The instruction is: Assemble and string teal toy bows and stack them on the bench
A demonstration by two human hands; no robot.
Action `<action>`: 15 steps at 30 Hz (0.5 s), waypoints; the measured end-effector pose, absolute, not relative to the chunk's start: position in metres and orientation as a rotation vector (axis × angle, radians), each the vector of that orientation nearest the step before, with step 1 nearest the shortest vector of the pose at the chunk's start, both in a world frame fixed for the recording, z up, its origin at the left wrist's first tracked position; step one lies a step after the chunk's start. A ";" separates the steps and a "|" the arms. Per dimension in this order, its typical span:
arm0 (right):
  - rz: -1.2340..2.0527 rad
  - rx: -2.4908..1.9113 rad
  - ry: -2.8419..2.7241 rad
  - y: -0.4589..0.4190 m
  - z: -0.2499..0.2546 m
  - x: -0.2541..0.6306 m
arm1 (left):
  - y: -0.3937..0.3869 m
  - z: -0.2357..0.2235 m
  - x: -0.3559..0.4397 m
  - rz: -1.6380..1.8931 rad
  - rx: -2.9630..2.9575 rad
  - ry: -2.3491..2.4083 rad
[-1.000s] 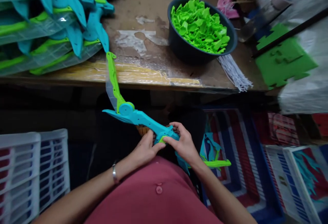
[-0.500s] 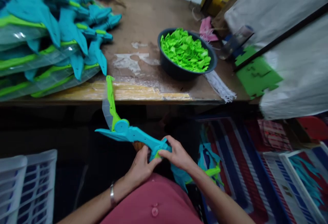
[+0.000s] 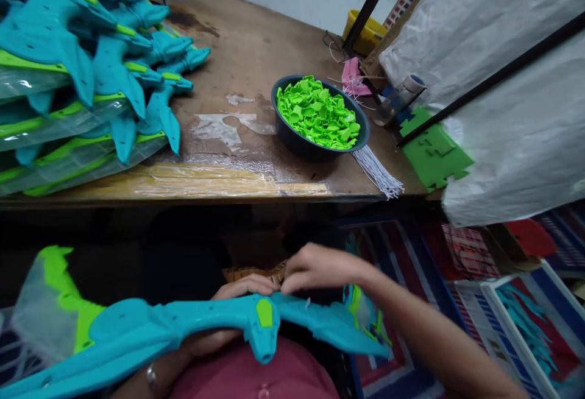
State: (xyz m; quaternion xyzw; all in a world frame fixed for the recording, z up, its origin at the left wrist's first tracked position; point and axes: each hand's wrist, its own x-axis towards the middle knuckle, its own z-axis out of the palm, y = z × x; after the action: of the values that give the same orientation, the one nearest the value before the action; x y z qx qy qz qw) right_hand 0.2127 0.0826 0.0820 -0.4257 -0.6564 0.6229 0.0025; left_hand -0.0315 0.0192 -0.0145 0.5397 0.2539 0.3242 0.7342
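A teal plastic winged toy (image 3: 219, 317) lies across my lap, its small head, capped by a bright green piece, pointing down toward me. At its left end a green and clear wing (image 3: 59, 307) stands up. My left hand (image 3: 244, 286) is wrapped around the toy's body from behind, fingers on top and the rest partly hidden below. The fingers of my right hand (image 3: 313, 268) are curled and pinched at the toy's far edge, just behind the head; their tips are hidden. A tiny white bit shows on the toy beside them.
On the workbench (image 3: 237, 39), a dark bowl (image 3: 292, 140) holds many bright green pieces. White ties (image 3: 377, 170) lie beside it. Similar teal toys (image 3: 114, 70) are piled at left. A green foam piece (image 3: 434, 149) and plastic-wrapped goods (image 3: 503, 70) stand right; crates (image 3: 525, 326) sit below.
The toy has come closer and turned, so its head now faces me. My left hand has shifted behind the body, and my right hand has moved to its far edge.
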 end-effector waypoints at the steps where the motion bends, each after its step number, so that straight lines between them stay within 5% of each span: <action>1: 1.800 -1.387 -2.110 0.104 0.100 0.219 | 0.020 -0.014 -0.031 0.720 1.184 0.596; 7: 0.044 -1.701 -1.933 0.259 0.140 0.254 | 0.023 -0.010 -0.027 0.636 1.159 0.820; 15: -0.002 -1.934 -2.070 0.364 0.095 0.286 | 0.023 -0.006 -0.021 0.657 1.044 1.034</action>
State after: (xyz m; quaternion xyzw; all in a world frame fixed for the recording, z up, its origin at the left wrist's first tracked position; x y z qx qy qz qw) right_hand 0.2858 0.3644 0.0948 -0.6744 -0.7222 -0.0006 0.1537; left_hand -0.0207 0.0229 -0.0062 0.4676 0.4631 0.2943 0.6930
